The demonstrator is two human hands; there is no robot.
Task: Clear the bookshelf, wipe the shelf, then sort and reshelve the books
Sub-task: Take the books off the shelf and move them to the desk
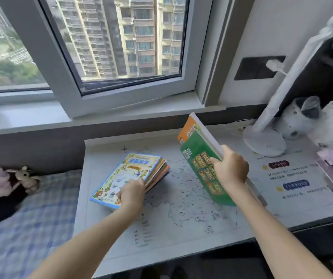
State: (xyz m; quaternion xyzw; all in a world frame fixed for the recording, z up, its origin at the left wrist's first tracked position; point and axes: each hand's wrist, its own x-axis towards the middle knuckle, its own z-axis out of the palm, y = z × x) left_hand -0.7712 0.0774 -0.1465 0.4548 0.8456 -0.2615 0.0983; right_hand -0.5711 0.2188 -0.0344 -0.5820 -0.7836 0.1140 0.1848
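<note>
Two bare forearms [93, 244] reach out over the bench [181, 234], which is covered by a pale printed map sheet. The dark bookshelf [330, 63] stands at its far right end, with a few books lying flat in an upper bay. Left of the sheet's middle lies a flat stack of books [137, 170], and the left hand [131, 195] grips its near right corner, fingers on the cover. The right hand [231, 172] is closed round a thin bundle of books [197, 158], held on edge and tilted over the right half of the sheet; whether the bundle's low corner touches the sheet I cannot tell. The step looks like sorting the cleared books into piles. To do it well, the left hand should steady the stack while the bundle is lowered flat, either squarely on top or well apart as its own pile, with no corner left overhanging. The stack's top cover is blue-edged and busy with cartoon drawings, and the books beneath are fanned slightly out of line. The bundle shows a green back cover with rows of small pictures, an orange book behind it and white page edges along the top.
</note>
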